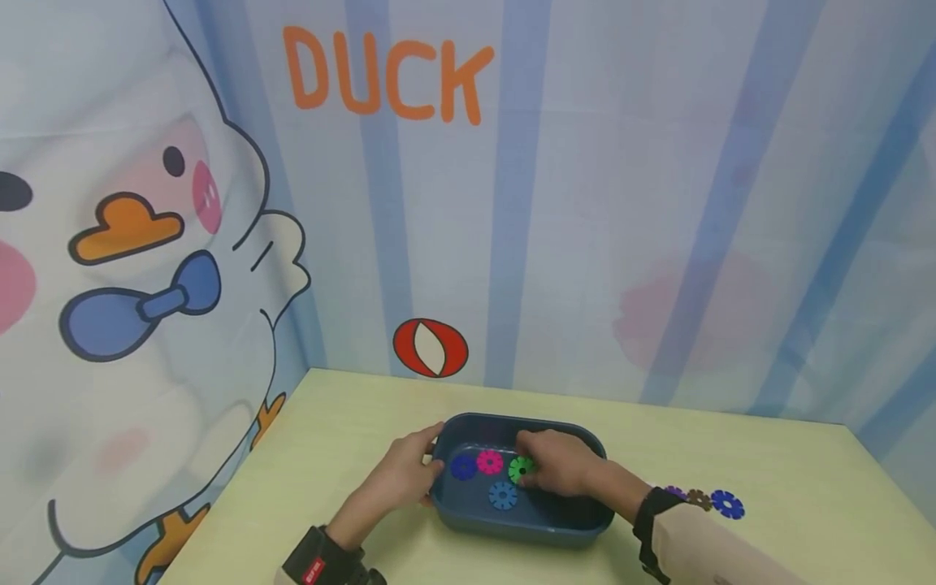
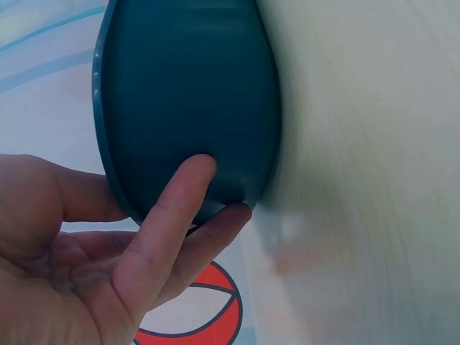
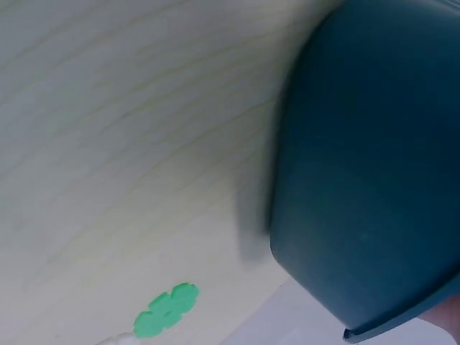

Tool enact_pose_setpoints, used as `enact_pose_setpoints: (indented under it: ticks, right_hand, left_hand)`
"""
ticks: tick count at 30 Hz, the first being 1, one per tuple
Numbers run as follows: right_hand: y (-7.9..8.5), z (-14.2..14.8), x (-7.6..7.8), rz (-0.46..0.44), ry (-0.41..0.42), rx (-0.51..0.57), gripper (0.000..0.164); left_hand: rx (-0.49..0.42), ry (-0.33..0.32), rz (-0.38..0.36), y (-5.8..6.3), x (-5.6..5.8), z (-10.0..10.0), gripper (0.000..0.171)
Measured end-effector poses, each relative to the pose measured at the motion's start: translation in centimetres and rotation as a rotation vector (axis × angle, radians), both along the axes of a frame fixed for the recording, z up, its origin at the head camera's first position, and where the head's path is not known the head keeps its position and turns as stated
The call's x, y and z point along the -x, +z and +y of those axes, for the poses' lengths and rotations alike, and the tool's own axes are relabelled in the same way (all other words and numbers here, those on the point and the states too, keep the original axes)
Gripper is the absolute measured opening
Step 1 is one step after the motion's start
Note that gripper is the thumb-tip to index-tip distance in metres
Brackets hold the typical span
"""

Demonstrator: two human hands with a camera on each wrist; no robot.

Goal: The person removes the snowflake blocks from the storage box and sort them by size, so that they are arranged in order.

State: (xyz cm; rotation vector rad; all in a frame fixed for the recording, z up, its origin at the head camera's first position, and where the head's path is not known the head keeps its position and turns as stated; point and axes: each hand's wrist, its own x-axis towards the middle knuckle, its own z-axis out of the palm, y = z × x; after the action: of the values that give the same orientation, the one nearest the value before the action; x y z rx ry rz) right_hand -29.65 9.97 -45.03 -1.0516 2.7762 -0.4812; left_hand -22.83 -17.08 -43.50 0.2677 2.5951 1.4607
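A dark blue plastic basin [image 1: 522, 532] sits on the table. My left hand [image 1: 405, 467] grips its left end, and the left wrist view shows fingers [image 2: 169, 223] against the outer wall [image 2: 194, 86]. My right hand [image 1: 559, 461] reaches inside and pinches a green notched plastic disc [image 1: 521, 470] at its right edge. Beside that disc, in the basin, are a pink disc [image 1: 490, 462], a dark blue disc [image 1: 464, 467] and a lighter blue disc [image 1: 502, 496]. In the right wrist view, the basin wall [image 3: 374, 165] hides nearly all of the right hand.
Right of the basin, purple [image 1: 676, 492], brown [image 1: 699, 500] and blue [image 1: 727, 504] discs lie on the pale yellow table [image 1: 797, 471], partly behind the right forearm. Another green disc [image 3: 167, 310] shows in the right wrist view. A printed duck curtain [image 1: 570, 203] hangs behind.
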Motion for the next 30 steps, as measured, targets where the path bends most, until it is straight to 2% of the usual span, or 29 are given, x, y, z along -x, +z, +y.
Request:
enact_pose_setpoints:
  ticks: [4, 8, 14, 20, 30]
  right_hand:
    - [0.1, 0.8, -0.1, 0.013, 0.023, 0.03, 0.015]
    - [0.3, 1.7, -0.2, 0.012, 0.037, 0.083, 0.013]
    - [1.5, 3.6, -0.7, -0.053, 0.023, 0.241, 0.006]
    - [2.9, 5.8, -1.1, -0.145, -0.026, 0.36, 0.031]
    - [3.9, 10.2, -1.7, -0.156, -0.072, 0.422, 0.047]
  left_hand:
    - [0.001, -0.002, -0.003, 0.1, -0.1, 0.1, 0.064]
    - [0.006, -0.001, 0.0, 0.2, 0.0, 0.2, 0.065]
    - [0.007, -0.003, -0.003, 0.3, 0.0, 0.3, 0.065]
    - [0.01, 0.004, 0.002, 0.2, 0.0, 0.3, 0.064]
    - [0.001, 0.018, 0.011, -0.1, -0.2, 0.1, 0.063]
